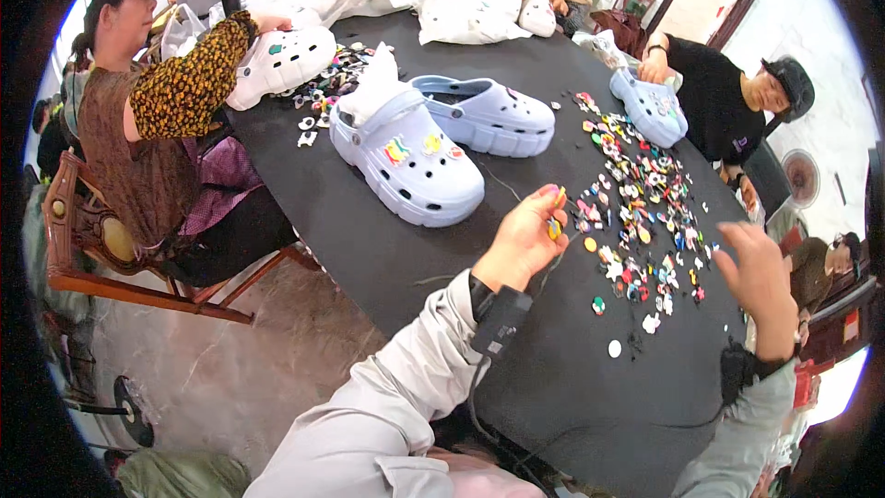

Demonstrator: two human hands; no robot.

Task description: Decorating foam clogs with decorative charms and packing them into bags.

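My left hand [524,238] is closed over small shoe charms [555,228]; yellow and pink bits show between its fingers. It is near the toe of a pale blue clog [429,186], which has a rainbow charm [396,150] and a yellow charm [432,143] on its upper. White filling sticks out of that clog's opening. Its mate, another pale blue clog [516,120], lies just behind it with no charm visible. My right hand [761,281] is raised with fingers apart, holding nothing visible, right of a scattered pile of colourful shoe charms [645,212].
All this lies on a black-topped table [544,378]. A person at left handles a white clog [286,63] beside a second charm pile [346,74]. At right, another person touches a blue clog [648,109]. White bags [470,14] line the far side. Dark cables run by my wrists.
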